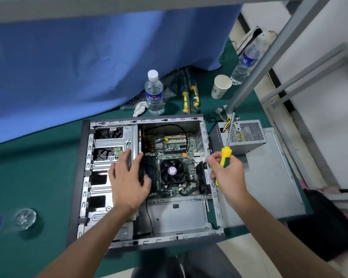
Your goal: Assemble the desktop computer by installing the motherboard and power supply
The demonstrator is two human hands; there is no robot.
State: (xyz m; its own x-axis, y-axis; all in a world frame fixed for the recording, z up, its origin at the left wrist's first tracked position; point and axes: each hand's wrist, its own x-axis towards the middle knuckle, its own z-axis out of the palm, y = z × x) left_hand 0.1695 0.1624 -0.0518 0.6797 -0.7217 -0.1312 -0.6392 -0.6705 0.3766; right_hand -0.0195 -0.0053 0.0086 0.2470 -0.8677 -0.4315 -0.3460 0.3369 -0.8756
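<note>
An open grey computer case (pixel 179 216) lies on its side on the green table. Inside it sits the green motherboard (pixel 175 149) with a black CPU fan (pixel 172 171). My left hand (pixel 128 177) lies flat with spread fingers over the drive cage and the motherboard's left edge. My right hand (pixel 227 174) grips a yellow and green screwdriver (pixel 226 151) over the case's right wall, its shaft pointing up and away. The grey power supply (pixel 246 137) stands outside the case to the right, on the removed side panel (pixel 273 177).
Behind the case stand a water bottle (pixel 154 94), a crumpled tissue, two more yellow screwdrivers (pixel 189 97) and a paper cup (pixel 220 86). A second bottle (pixel 245 63) is at the back right. A blue cloth hangs behind. A glass object (pixel 25 218) sits at the left. A metal frame rises on the right.
</note>
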